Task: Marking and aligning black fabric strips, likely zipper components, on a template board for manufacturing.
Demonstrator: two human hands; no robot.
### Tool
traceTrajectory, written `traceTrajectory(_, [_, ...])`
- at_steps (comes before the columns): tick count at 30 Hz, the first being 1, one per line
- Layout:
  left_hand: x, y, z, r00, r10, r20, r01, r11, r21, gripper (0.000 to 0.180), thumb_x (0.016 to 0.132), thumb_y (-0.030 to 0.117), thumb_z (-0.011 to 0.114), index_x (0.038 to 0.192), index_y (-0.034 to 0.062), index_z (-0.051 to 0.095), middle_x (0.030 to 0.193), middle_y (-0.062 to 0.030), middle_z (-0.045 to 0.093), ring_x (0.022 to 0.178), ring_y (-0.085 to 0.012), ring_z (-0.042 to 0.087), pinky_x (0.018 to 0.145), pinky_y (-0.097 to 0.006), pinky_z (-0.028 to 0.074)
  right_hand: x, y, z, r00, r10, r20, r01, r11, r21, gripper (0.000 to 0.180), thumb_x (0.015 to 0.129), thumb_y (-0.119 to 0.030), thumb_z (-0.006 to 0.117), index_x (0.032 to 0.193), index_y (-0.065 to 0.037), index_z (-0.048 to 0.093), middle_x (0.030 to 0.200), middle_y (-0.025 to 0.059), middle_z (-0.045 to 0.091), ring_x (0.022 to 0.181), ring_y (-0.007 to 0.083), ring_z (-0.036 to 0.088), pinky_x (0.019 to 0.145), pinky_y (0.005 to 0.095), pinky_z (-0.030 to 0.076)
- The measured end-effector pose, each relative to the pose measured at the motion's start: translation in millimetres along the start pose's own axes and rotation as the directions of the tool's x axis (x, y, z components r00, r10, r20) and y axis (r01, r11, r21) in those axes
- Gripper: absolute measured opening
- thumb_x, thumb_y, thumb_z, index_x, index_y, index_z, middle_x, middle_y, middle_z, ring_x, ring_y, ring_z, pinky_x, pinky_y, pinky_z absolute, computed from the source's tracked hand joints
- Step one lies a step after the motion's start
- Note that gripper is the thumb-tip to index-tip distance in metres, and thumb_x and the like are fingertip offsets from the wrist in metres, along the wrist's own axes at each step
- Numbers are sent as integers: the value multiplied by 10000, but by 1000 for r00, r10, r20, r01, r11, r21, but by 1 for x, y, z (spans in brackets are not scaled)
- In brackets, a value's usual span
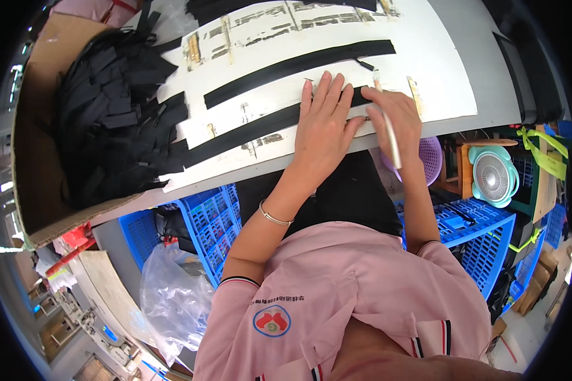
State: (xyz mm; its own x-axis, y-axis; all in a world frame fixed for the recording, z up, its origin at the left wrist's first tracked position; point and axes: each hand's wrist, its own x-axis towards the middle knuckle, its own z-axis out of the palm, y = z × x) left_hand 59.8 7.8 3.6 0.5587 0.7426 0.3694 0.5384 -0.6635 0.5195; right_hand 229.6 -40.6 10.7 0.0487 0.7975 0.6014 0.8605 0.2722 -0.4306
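My left hand (326, 127) lies with its fingers stretched out over a long black fabric strip (248, 132), pressing it against a white board (448, 82). At the strip's right end, my right hand (400, 117) is closed around a slim pale stick (394, 143), like a pen or brush handle. The right fingertips also touch the strip's end, close to the left thumb. Whether they pinch the fabric is hidden. Farther back, a second black strip (299, 65) runs across the board. A small black piece (364, 63) lies just beyond the right hand.
At the left, a cardboard box (35, 146) overflows with black fabric pieces (108, 120) onto the board. Under the table stand blue plastic crates (213, 222), a purple basket (431, 159) and a turquoise fan (493, 178). A clear plastic bag (175, 295) hangs at the lower left.
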Motion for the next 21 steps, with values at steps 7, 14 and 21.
traceTrajectory(7, [-54, -9, -40, 995, -94, -24, 96, 989, 110, 652, 919, 300, 730, 1441, -31, 522, 1516, -192, 497, 1489, -383, 356, 1220, -619, 157, -23, 13, -16, 999, 9, 34, 0, 968, -250, 371, 845, -104, 769, 1213, -85, 730, 1110, 113, 743, 1104, 278, 663, 1025, 422, 466])
traceTrajectory(14, [-99, -37, -76, 958, -272, -91, 286, 929, 235, 679, 945, 373, 707, 1479, 9, 503, 1546, -163, 487, 1502, -346, 356, 1226, -614, 47, -36, 40, -30, 991, 86, -102, -112, 950, -291, 265, 911, -71, 718, 1165, -116, 779, 981, 98, 681, 1001, 249, 645, 959, 385, 489])
traceTrajectory(21, [-113, -56, -93, 942, -304, -144, 332, 905, 267, 624, 949, 354, 711, 1468, 56, 537, 1539, -138, 503, 1491, -330, 380, 1222, -620, 55, -12, 15, -34, 993, 113, -34, -118, 935, -333, 214, 981, -77, 641, 1174, -75, 735, 1041, 83, 755, 1041, 216, 670, 1075, 395, 448])
